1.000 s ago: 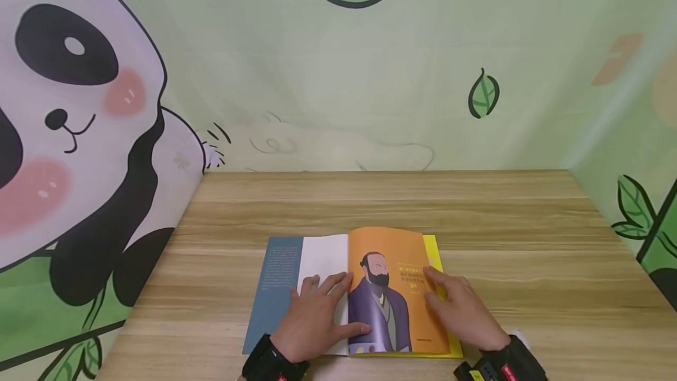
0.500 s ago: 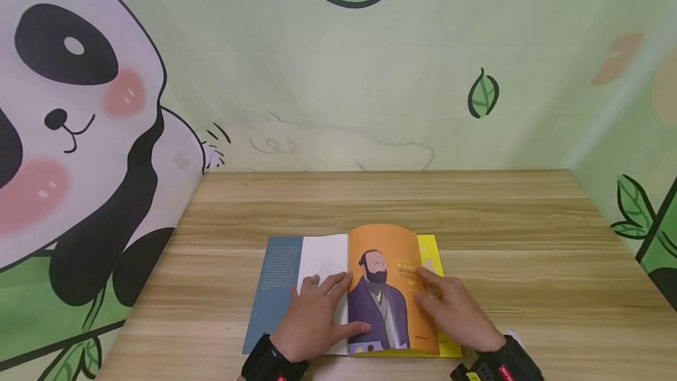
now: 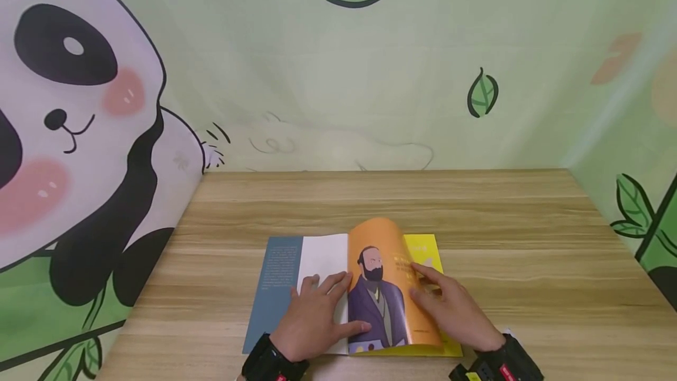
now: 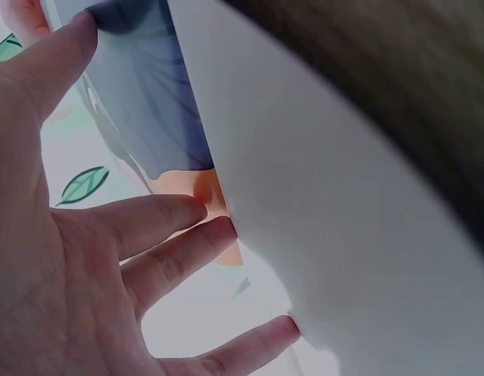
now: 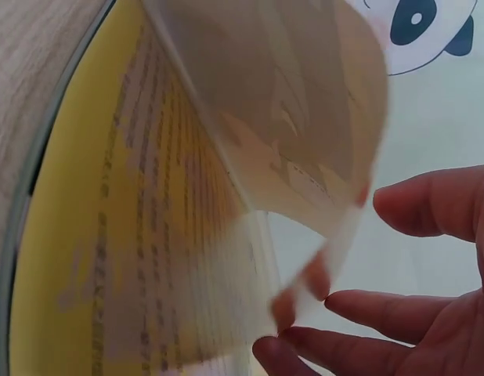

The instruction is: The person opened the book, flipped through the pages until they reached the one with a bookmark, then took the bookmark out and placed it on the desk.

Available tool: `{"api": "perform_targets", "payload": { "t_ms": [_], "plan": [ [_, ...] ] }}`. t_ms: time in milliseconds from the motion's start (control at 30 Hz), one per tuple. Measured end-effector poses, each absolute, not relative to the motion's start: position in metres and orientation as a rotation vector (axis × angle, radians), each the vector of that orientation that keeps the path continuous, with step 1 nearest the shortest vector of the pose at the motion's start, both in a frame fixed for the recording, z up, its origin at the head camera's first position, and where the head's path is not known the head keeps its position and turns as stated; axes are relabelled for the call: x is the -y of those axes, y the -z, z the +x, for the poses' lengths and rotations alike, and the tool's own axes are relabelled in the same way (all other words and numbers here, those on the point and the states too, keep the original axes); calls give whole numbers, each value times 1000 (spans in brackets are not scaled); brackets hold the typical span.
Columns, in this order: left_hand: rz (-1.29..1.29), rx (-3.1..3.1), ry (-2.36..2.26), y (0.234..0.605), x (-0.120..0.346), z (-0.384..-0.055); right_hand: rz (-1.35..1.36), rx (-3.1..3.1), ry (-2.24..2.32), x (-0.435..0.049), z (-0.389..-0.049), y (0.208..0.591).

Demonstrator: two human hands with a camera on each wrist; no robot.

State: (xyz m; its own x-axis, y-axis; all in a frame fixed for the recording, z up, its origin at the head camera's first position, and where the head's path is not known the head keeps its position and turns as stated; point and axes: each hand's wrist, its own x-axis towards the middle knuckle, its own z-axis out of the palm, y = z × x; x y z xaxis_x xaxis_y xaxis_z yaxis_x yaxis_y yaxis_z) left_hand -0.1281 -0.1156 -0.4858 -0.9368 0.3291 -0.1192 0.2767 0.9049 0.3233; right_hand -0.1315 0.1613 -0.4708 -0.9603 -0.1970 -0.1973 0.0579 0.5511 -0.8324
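Both hands rest at the book [image 3: 338, 257], seen from the head. Left hand [image 3: 314, 319]: fingers spread, fingertips on the white page [image 3: 322, 251] beside the spine, thumb across the gutter on the orange leaf [image 3: 388, 298]; the spread presumably holds the left side flat. Right hand [image 3: 462, 310]: fingers extended, index and thumb apart at the leaf's outer edge, probably to make it bow upward. Note the yellow page [image 3: 425, 249] exposed beyond that edge, and the blue panel [image 3: 275, 281] at far left. The book lies opened on the near part of the wood-grain table [image 3: 238, 210], likely for easy reach.

Left wrist view: straight, separated fingers reach the line between orange leaf and white page; the thumb extends over the printed purple garment [image 4: 148, 94], so that the hand appears to brace both sides of the gutter.

Right wrist view: the leaf curves above lines of text on yellow, its edge meeting the fingertips; contact seems light, without a firm grip.
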Motion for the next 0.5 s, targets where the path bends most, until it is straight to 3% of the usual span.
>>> {"api": "perform_targets", "payload": {
  "t_ms": [500],
  "plan": [
    [475,-2866,-537,485,120,-130,-117,-2414,1493,-152,-130,461]
  ]
}}
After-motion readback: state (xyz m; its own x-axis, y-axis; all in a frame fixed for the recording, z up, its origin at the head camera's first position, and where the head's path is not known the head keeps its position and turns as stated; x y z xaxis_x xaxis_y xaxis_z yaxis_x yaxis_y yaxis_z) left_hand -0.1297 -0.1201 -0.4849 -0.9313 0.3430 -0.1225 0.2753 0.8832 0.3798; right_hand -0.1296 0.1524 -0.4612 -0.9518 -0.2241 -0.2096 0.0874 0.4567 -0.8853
